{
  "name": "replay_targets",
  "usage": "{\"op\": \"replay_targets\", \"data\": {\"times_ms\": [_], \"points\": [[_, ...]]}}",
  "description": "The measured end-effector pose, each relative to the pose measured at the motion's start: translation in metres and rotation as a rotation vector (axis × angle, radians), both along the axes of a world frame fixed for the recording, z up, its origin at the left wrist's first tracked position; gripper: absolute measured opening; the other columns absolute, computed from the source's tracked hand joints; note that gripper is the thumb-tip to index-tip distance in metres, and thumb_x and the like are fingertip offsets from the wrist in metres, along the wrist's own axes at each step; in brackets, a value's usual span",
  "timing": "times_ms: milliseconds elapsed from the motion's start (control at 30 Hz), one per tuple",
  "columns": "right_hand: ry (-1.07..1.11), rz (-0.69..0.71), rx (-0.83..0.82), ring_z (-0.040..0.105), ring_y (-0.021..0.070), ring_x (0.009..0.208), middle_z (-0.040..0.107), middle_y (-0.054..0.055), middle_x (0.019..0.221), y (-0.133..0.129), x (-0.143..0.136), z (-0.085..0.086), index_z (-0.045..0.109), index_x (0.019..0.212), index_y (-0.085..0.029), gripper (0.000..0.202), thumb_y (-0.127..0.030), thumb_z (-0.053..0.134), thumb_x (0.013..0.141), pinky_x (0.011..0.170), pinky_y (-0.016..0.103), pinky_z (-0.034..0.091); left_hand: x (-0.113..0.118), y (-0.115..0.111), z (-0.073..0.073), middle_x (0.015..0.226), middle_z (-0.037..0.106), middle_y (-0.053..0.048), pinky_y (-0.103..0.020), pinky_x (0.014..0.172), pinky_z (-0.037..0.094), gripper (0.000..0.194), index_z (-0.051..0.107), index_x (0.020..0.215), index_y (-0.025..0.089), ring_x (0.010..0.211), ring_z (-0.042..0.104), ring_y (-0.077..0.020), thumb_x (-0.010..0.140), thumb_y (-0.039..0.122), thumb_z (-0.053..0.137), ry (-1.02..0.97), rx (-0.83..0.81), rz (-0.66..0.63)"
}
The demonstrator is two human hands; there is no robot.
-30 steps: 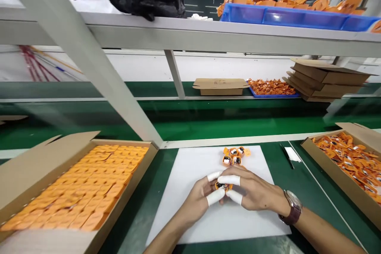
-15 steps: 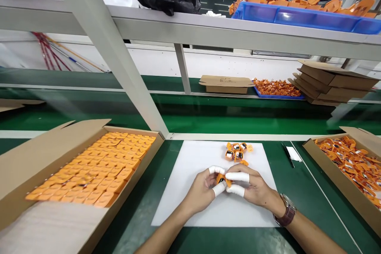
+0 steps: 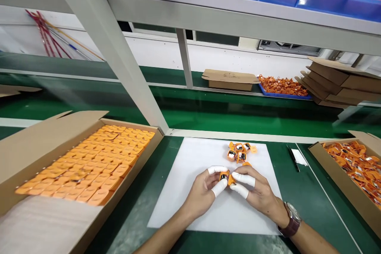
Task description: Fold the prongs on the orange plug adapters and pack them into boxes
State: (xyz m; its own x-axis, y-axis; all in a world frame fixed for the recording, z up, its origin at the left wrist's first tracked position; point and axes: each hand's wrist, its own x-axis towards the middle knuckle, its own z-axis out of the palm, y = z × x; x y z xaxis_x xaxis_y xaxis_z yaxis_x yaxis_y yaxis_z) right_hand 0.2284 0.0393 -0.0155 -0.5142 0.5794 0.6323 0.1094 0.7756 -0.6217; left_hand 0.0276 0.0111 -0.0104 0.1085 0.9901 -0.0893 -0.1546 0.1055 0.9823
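Observation:
Between my two hands is a small orange plastic part [image 3: 225,175] with a dark and white inside, held above a white sheet [image 3: 178,190]. My left hand [image 3: 205,190] pinches it between a thumb and finger wearing white finger cots. From the other side, my right hand [image 3: 257,190] grips its orange flap with thumb and index finger, also in white cots. Several similar orange parts [image 3: 239,151] with black and white insides lie grouped on the sheet just beyond my hands.
At left an open cardboard box [image 3: 131,182] holds rows of flat orange pieces. Another cardboard box [image 3: 330,166] of loose orange parts stands at right. A black pen [image 3: 293,158] lies beside a white slip [image 3: 299,157]. A slanted metal post [image 3: 119,55] rises behind the left box.
The camera view has tilted down slightly. My right hand has turned a little, and the orange part now shows more of its dark inside. Both hands keep their hold.

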Motion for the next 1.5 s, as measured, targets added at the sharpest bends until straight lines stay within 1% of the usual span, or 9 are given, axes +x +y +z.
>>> {"op": "replay_targets", "data": {"times_ms": [200,400,600,700,800,933,1067,1200,1500], "points": [[-0.012,-0.040,0.071,0.064,0.0199,0.101,0.063,0.011,0.113,-0.002,-0.008,-0.001,0.052,0.139,-0.024,0.059,0.001,0.066,0.088,0.084,0.036,0.058,-0.001,0.000,-0.005,0.106,0.078,-0.010,-0.040,0.093,0.058,0.026,0.070,0.099,0.017,0.102,0.073,-0.0274,0.078,0.031,0.074,0.002,-0.034,0.078],[-0.041,-0.069,0.059,0.062,0.0210,0.104,0.062,0.011,0.115,-0.002,-0.007,-0.001,0.049,0.142,-0.026,0.058,-0.003,0.064,0.090,0.085,0.038,0.059,-0.009,-0.002,-0.004,0.136,0.066,-0.008,-0.042,0.112,0.046,0.041,0.064,0.128,0.020,0.130,0.058,-0.0282,0.089,0.032,0.065,0.063,0.030,-0.120],[-0.105,-0.034,0.061,0.061,0.0210,0.101,0.061,0.011,0.118,-0.006,-0.010,-0.001,0.053,0.137,-0.027,0.047,-0.011,0.062,0.094,0.085,0.039,0.058,-0.013,-0.004,0.006,0.142,0.062,-0.006,-0.042,0.114,0.044,0.041,0.060,0.137,0.024,0.131,0.057,-0.0273,0.096,0.030,0.056,0.193,0.118,-0.283],[-0.084,-0.022,-0.039,0.061,0.0208,0.102,0.061,0.010,0.116,-0.007,-0.012,-0.003,0.054,0.136,-0.029,0.046,-0.012,0.062,0.094,0.086,0.038,0.057,-0.011,-0.003,0.007,0.138,0.065,-0.007,-0.043,0.117,0.039,0.039,0.064,0.132,0.023,0.132,0.056,-0.0277,0.095,0.032,0.057,0.195,0.118,-0.289],[-0.019,-0.024,-0.177,0.060,0.0210,0.107,0.059,0.008,0.116,-0.008,-0.014,-0.004,0.054,0.135,-0.032,0.049,-0.012,0.066,0.092,0.091,0.039,0.055,-0.009,-0.002,0.001,0.130,0.070,-0.010,-0.044,0.109,0.048,0.038,0.069,0.123,0.019,0.120,0.065,-0.0289,0.089,0.036,0.065,0.075,0.032,-0.162],[0.107,0.004,-0.542,0.062,0.0177,0.100,0.058,0.005,0.111,-0.010,-0.014,-0.006,0.054,0.133,-0.032,0.041,-0.021,0.064,0.095,0.092,0.038,0.056,-0.008,-0.002,-0.003,0.119,0.075,-0.011,-0.043,0.099,0.056,0.036,0.071,0.117,0.017,0.105,0.072,-0.0275,0.084,0.034,0.072,-0.005,-0.018,-0.082],[0.144,0.061,-0.848,0.064,0.0159,0.091,0.063,0.002,0.097,-0.010,-0.012,-0.010,0.054,0.130,-0.027,0.037,-0.031,0.065,0.094,0.090,0.037,0.056,-0.009,-0.005,0.005,0.133,0.068,-0.009,-0.040,0.106,0.052,0.035,0.071,0.120,0.021,0.122,0.064,-0.0285,0.088,0.032,0.068,-0.022,0.042,-0.155],[0.141,0.108,-0.907,0.064,0.0158,0.089,0.062,0.001,0.094,-0.010,-0.012,-0.008,0.054,0.131,-0.025,0.038,-0.033,0.064,0.095,0.090,0.038,0.055,-0.011,-0.006,0.007,0.142,0.061,-0.007,-0.040,0.112,0.047,0.037,0.067,0.128,0.023,0.128,0.060,-0.0273,0.092,0.029,0.064,0.024,0.074,-0.249],[0.110,0.085,-0.863,0.064,0.0166,0.094,0.063,0.004,0.102,-0.014,-0.017,-0.009,0.054,0.129,-0.024,0.034,-0.032,0.058,0.097,0.092,0.036,0.055,-0.011,-0.006,-0.002,0.143,0.061,-0.004,-0.038,0.108,0.050,0.033,0.068,0.127,0.029,0.130,0.058,-0.0273,0.095,0.031,0.060,0.222,0.141,-0.241]]}}
